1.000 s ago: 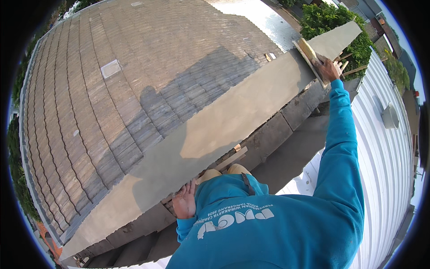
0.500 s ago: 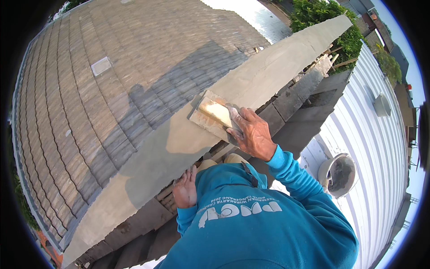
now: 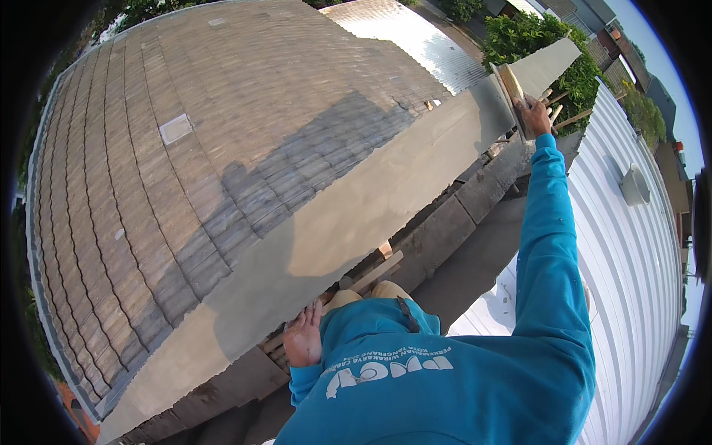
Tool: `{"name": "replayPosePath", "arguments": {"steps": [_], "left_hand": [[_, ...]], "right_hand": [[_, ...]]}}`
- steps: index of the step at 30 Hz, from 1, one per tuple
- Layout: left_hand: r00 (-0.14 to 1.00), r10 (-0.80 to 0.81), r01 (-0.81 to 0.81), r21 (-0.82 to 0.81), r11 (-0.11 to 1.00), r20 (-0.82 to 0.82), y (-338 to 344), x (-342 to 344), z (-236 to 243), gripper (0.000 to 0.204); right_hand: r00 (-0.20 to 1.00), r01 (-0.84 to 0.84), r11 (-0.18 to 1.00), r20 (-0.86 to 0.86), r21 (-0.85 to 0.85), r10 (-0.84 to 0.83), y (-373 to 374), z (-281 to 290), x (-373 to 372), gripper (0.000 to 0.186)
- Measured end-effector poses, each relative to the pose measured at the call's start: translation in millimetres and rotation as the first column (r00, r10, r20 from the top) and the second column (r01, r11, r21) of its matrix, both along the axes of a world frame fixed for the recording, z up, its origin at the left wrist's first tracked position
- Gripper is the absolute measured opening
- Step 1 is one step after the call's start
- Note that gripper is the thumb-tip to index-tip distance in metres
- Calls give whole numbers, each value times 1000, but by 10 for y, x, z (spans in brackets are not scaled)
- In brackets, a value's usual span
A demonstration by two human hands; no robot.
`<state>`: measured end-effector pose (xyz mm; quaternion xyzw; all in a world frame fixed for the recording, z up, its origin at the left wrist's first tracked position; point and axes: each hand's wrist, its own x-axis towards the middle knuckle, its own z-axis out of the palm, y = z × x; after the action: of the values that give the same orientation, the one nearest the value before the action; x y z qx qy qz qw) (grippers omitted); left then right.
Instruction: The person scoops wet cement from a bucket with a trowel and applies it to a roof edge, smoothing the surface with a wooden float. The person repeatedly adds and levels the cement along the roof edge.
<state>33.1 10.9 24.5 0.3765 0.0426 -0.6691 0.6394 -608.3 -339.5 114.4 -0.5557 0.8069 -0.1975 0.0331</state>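
Stretched out to the far right, my right hand (image 3: 535,119) is closed around a plastering float (image 3: 507,83) with a pale, worn back. The float's face lies against the smooth grey mortar band (image 3: 356,200) that runs diagonally along the roof edge. Close to my body, my left hand (image 3: 303,340) rests by the band's lower edge, its fingers straight and holding nothing. Wet-looking mortar covers the band, and my shadow falls across part of it.
A tiled roof (image 3: 148,185) slopes away on the left. To the right are a white corrugated metal roof (image 3: 615,274) and a pale bucket (image 3: 635,185). Wooden sticks (image 3: 377,273) and dark slabs (image 3: 437,215) lie below the band. A leafy tree (image 3: 523,41) stands beyond.
My right hand has slid the float up along the mortar band, toward its far right end. The arm now hides the nearer bucket. My left hand stays at the edge.
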Motion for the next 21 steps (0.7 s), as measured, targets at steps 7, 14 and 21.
{"name": "replayPosePath", "arguments": {"steps": [7,14,21], "left_hand": [[992,129,-129,86,988,3,-14,-55,93,40],[994,108,-110,94,989,21,-56,-113,135,16],[997,37,-40,-35,999,-60,48,-27,-10,43]], "right_hand": [[1000,20,986,-2,166,-20,-553,-268,-798,61],[929,-369,928,41,51,367,157,-88,1180,59],[836,-542,837,138,71,530,1126,155,2998,51]]}}
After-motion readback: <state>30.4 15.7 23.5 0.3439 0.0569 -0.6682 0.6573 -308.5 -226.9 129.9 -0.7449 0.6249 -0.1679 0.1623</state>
